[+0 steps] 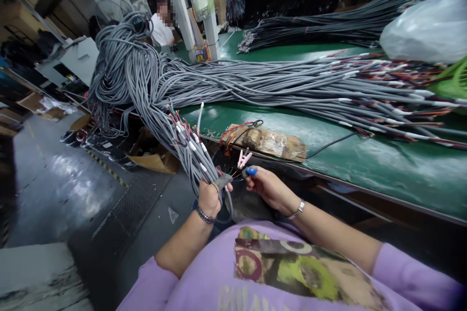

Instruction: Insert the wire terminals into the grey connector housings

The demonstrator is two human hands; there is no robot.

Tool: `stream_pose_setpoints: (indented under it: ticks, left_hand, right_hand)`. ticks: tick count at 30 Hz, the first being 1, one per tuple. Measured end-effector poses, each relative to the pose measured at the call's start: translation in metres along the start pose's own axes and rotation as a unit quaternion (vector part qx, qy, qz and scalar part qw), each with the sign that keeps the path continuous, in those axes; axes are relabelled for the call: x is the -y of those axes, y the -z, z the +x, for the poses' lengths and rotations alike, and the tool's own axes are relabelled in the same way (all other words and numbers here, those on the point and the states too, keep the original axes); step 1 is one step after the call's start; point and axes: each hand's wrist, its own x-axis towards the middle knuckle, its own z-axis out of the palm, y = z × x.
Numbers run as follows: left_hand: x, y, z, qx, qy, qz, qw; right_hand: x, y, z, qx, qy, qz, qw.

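Left hand clenched around a gray cable bundle just off the table edge, right hand with fingertips pinched together beside its coloured wire ends, under a pink clip, green table heaped with cables beyond

Grey cable: one jacketed length gripped in the left hand, end bent over the fist and stripped, thin coloured wires fanning out to the right. Blue-tipped piece: small, pinched at the right hand fingertips, just beside the wire ends; can't tell what it is. Pink clip: just above it, prongs up, below the table edge.
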Motion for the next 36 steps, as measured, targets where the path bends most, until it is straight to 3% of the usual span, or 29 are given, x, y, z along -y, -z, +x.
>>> stream_pose_setpoints:
  ticks: [4,10,16,22,31,36]
  left_hand:
    - [-0.003,-0.008,0.0,0.01,-0.009,0.014,1.0]
    - [-0.003,-0.02,0.003,0.013,-0.022,0.035,0.999]
    - [0.003,-0.02,0.005,-0.003,-0.009,0.035,0.999]
    - [0.006,-0.02,0.006,0.007,-0.002,0.035,0.999]
    - [0.004,-0.009,-0.002,0.002,-0.025,0.041,0.999]
    - [0.005,-0.006,-0.003,0.005,-0.031,0.047,0.998]
  right_hand:
    - [0.013,-0.002,0.01,0.009,-0.036,0.071,0.997]
    - [0.02,-0.011,0.019,0.069,-0.009,0.1,0.993]
    - [0.019,-0.018,0.02,0.029,0.026,0.133,0.99]
    - [0.016,-0.02,0.02,0.023,0.03,0.132,0.991]
    - [0.015,-0.001,0.011,0.057,-0.062,0.089,0.992]
    - [0.02,-0.004,0.005,0.099,-0.077,0.027,0.992]
